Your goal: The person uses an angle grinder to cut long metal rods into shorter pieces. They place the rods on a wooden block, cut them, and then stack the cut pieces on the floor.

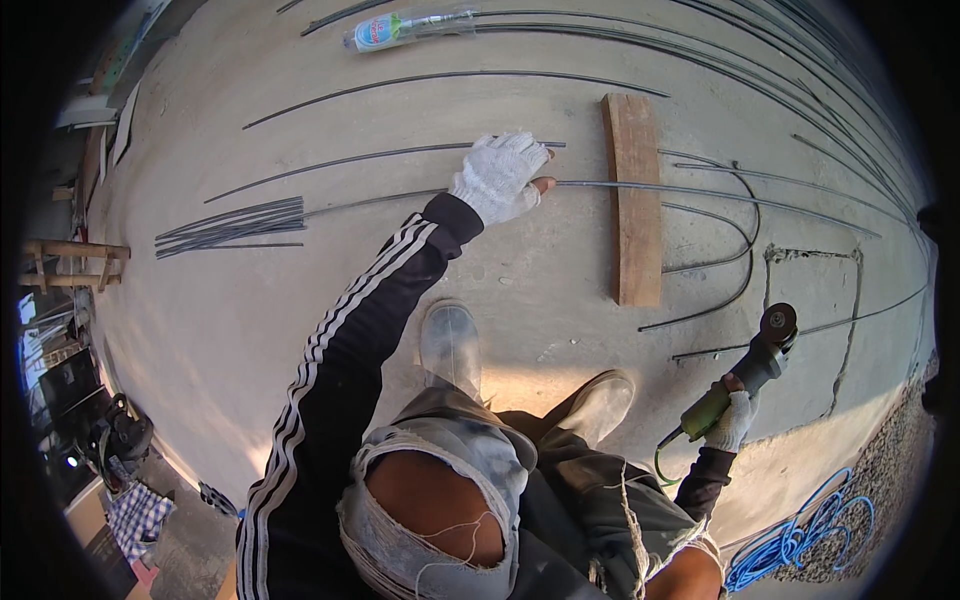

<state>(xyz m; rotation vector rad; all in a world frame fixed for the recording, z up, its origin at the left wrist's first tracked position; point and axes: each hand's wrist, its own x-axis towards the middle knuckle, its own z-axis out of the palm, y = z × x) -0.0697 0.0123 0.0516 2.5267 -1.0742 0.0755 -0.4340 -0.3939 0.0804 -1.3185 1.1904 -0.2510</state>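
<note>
My left hand [500, 178], in a white knitted glove with bare fingertips, is closed around a thin steel rod [700, 187] in front of me. The rod runs left and right past the hand and lies across a wooden beam [637, 240]. A second rod [340, 160] passes by the far side of the same hand; whether the fingers touch it is hidden. At the lower right, my right hand [737, 418], also gloved, grips a green and black angle grinder [752, 372]. Its round disc points up and away from me, apart from the rods.
Short cut rods [235, 228] lie bundled at left. Bent rods [752, 225] lie right of the beam, and long rods [700, 55] stretch along the far side near a plastic bottle [385, 32]. A blue hose or cable [800, 540] is coiled at lower right beside gravel.
</note>
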